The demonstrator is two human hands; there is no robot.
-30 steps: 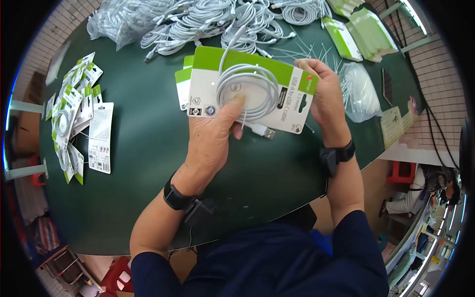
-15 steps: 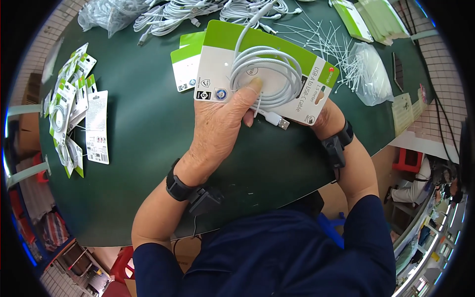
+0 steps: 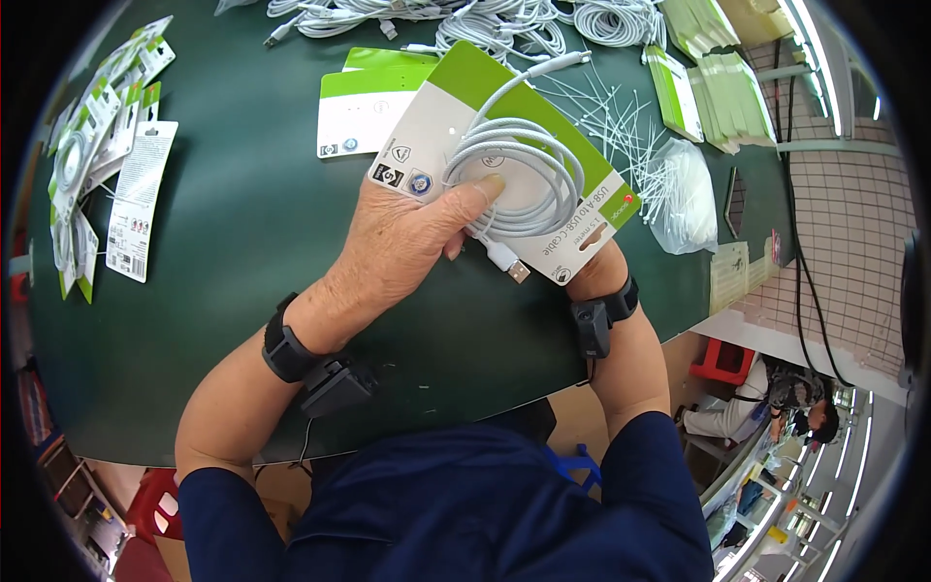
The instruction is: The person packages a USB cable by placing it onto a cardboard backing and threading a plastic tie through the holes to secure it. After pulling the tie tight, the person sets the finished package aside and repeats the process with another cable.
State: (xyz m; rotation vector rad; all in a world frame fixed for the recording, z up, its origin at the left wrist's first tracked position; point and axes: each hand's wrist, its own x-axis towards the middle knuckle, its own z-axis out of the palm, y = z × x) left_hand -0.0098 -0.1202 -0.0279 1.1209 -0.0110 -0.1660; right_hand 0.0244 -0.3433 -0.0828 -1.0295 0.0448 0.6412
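My left hand [image 3: 402, 228] is closed on a white and green packaging card [image 3: 422, 121], its thumb pressing a coiled white braided cable [image 3: 564, 173] against the card's front. One end of the cable sticks up past the card's green edge; the other, a USB plug [image 3: 506, 258], hangs below the coil near my left thumb. Behind the card's lower right corner is my right hand [image 3: 597, 274], only its back and wrist side showing, with its fingers hidden. More flat cards [image 3: 354, 107] lie on the green table just beyond my left hand.
Carded cables [image 3: 82, 175] are heaped at the left. Loose white cables [image 3: 495, 34] lie along the far side. Scattered white zip ties [image 3: 616, 131] and a plastic bag [image 3: 684, 199] are at the right, near stacked cards [image 3: 732, 97] and a dark flat object [image 3: 734, 202].
The held card has turned clockwise, with the cable still under my left thumb. My view has shifted to the right, so the table and its piles appear further left.
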